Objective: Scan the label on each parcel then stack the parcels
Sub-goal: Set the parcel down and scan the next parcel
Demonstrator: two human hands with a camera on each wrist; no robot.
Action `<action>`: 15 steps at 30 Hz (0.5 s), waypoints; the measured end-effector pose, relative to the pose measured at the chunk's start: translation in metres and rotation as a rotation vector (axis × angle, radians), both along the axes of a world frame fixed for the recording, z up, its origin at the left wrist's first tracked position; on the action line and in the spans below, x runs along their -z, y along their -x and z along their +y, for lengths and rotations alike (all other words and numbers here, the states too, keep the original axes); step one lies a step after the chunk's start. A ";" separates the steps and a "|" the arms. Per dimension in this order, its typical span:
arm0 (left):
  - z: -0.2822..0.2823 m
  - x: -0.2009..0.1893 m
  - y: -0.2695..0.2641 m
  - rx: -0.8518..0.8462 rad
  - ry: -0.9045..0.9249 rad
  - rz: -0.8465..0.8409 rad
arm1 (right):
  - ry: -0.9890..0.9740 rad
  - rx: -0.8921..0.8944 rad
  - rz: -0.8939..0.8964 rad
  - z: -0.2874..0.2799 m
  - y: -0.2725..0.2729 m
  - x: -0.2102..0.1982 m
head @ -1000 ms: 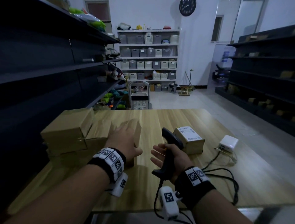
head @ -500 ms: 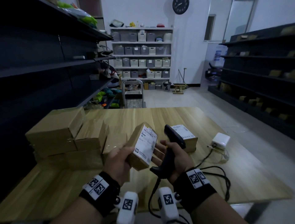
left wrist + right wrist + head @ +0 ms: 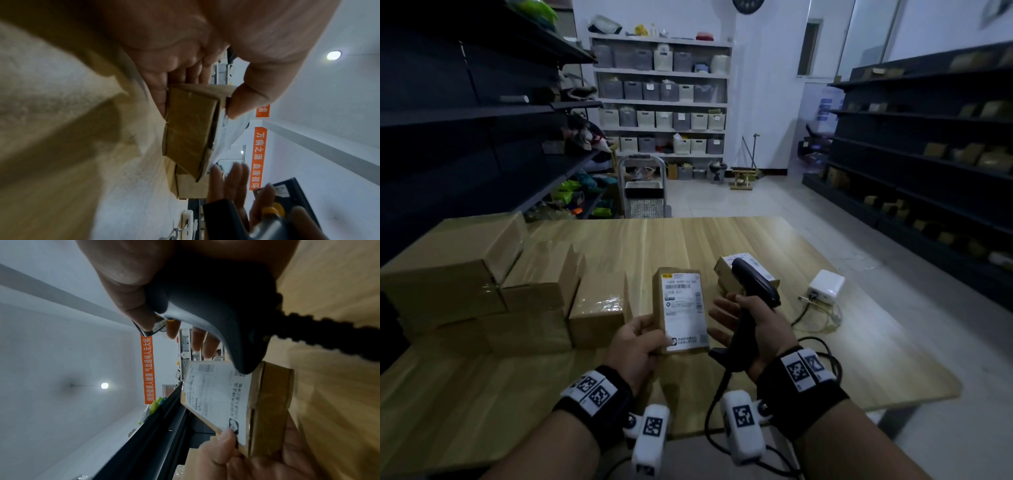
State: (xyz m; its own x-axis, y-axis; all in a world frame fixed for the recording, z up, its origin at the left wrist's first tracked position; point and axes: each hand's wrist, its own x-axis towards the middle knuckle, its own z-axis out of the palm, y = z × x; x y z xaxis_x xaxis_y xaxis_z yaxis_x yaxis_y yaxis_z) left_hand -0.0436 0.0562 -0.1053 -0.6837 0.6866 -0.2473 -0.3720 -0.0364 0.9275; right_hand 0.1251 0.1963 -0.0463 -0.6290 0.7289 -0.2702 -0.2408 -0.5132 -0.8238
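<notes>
L hand (image 3: 641, 339) has lifted parcel (image 3: 681, 310) off tabletop (image 3: 619, 246), label now up; R hand (image 3: 753, 325) grips scanner (image 3: 751, 305), fingers loose — ready to scan.

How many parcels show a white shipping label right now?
2. One parcel is held up in the left hand, label toward the camera. One labelled parcel lies on the table behind the scanner. The stacked boxes may hide labels.
</notes>
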 end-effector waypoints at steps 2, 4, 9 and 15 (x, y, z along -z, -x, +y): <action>0.002 0.004 -0.001 -0.021 -0.001 -0.024 | -0.020 -0.025 -0.074 -0.001 -0.006 -0.005; 0.004 0.005 0.000 -0.041 0.006 -0.028 | -0.012 -0.051 -0.134 -0.003 -0.012 -0.009; 0.004 0.013 0.004 -0.049 0.024 0.020 | -0.075 -0.055 -0.217 -0.003 -0.015 -0.010; -0.003 0.018 0.004 -0.033 0.013 0.102 | -0.198 -0.135 -0.379 -0.009 -0.012 -0.023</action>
